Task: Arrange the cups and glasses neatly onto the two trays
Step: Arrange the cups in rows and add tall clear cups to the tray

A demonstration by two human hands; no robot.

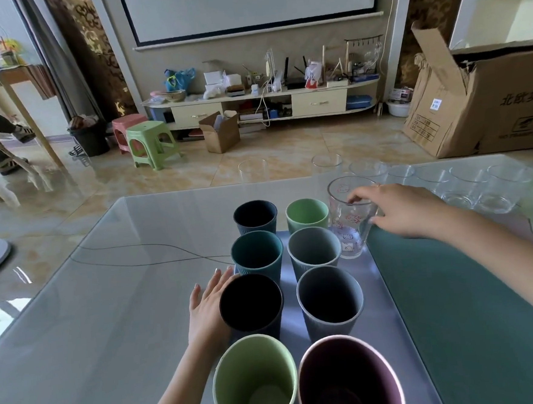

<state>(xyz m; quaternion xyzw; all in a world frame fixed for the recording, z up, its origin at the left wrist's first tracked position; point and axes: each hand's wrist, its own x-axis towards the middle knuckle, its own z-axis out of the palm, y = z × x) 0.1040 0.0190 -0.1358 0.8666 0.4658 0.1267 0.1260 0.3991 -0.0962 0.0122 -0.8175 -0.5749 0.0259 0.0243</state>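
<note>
Head view, printed glass: the clear tumbler with pink cartoon prints (pixel 350 219) stands upright at centre right of the frame, its base at the right edge of the pale lilac tray (pixel 381 317), just beside the grey ribbed cup (pixel 313 249).
Head view, my right hand (pixel 409 209): its fingers (pixel 357 195) curl over the rim and the thumb lies on the near wall, so I am grasping the glass; it lies to the left of my palm.
Head view, my left hand (pixel 208 310): released, flat on the tabletop (pixel 108 307), touching the black ribbed cup (pixel 250 304).
Head view, plain clear glasses (pixel 478 187): upper right, well apart from my left hand, nearer my right.
Head view, dark green tray (pixel 471 313): right of the lilac one, bare where it shows.
Judgement: my right hand makes the next move.
</note>
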